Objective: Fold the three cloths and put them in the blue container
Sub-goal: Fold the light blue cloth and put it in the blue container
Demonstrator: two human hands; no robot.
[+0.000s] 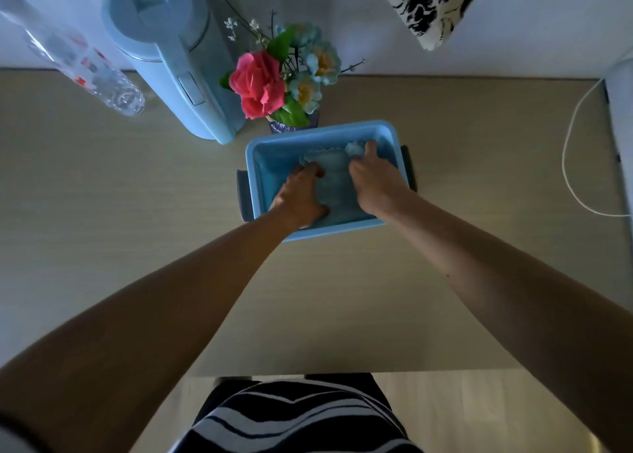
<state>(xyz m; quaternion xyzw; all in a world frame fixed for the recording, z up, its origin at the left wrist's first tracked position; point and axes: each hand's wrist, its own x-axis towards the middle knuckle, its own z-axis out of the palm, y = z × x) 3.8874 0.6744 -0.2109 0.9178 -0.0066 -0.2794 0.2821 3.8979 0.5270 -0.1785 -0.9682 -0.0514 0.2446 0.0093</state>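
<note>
A blue container (263,144) with dark side handles stands on the wooden table just past its middle. Inside it lies a folded light blue cloth (334,181), its scalloped far edge showing. Both my hands are down in the container. My left hand (301,197) holds the cloth's left edge, thumb on top at the near side. My right hand (375,181) grips the cloth's right side, with a bunched corner showing by its fingertips. Any cloths underneath are hidden.
Behind the container stands a small vase of pink and blue flowers (274,82). A light blue kettle (171,51) and a clear plastic bottle (78,61) are at the back left. A white cable (572,151) curves along the right edge. A patterned cushion (431,3) lies beyond.
</note>
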